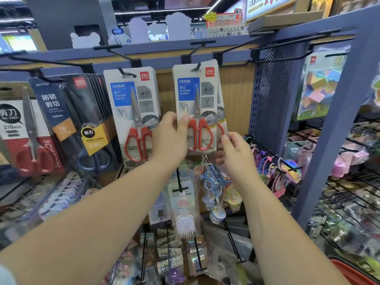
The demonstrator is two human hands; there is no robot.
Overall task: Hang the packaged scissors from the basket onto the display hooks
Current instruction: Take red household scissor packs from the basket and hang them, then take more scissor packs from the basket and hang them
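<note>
A pack of red-handled scissors (197, 103) hangs by its hole on a black display hook (197, 66), with at least one more pack behind it. My left hand (169, 138) pinches the pack's left edge beside the red handle. My right hand (234, 153) holds its lower right corner between thumb and fingers. A second identical pack (133, 112) hangs on the neighbouring hook (125, 73) to the left. The red basket (353, 272) shows only as a rim at the bottom right corner.
Black-handled scissor packs (88, 124) and more red ones (24, 136) hang at far left. Empty black hooks (236, 48) jut out above. Below hang toys and a brush (185, 214). A blue perforated panel (275, 95) and wire racks (349, 192) stand right.
</note>
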